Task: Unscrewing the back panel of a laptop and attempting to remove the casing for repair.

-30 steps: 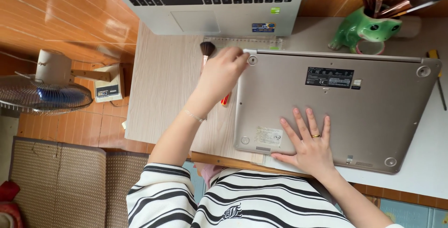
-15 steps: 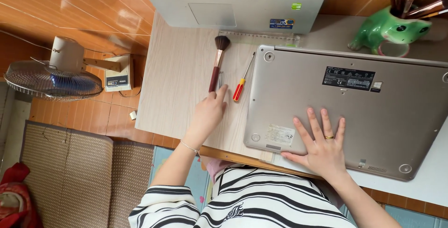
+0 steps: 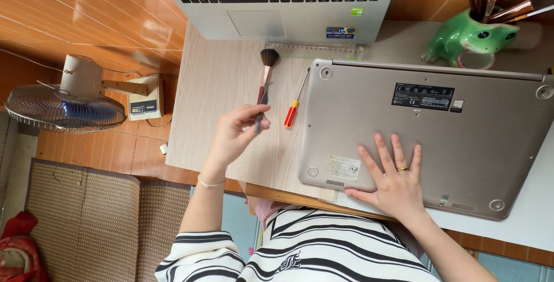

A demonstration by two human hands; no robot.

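A soft brush (image 3: 268, 66) with a dark round head and a thin handle lies on the pale wooden table (image 3: 219, 86). My left hand (image 3: 235, 132) closes its thumb and fingers on the lower end of that handle. Just right of it lies a small screwdriver (image 3: 295, 107) with a red and yellow grip. A silver laptop (image 3: 438, 126) rests upside down on the table's right part, its underside facing up. My right hand (image 3: 393, 181), with a ring on one finger, is spread flat on the laptop's near edge.
An open laptop (image 3: 277, 5) stands at the table's far side, with a clear ruler (image 3: 314, 48) in front of it. A green frog-shaped holder (image 3: 470, 35) with several brushes sits at the far right. A floor fan (image 3: 63, 106) stands to the left, over a woven mat (image 3: 81, 218).
My left hand drew back from the laptop's corner toward me and closed on the end of the brush handle. The right hand stays flat on the upturned laptop.
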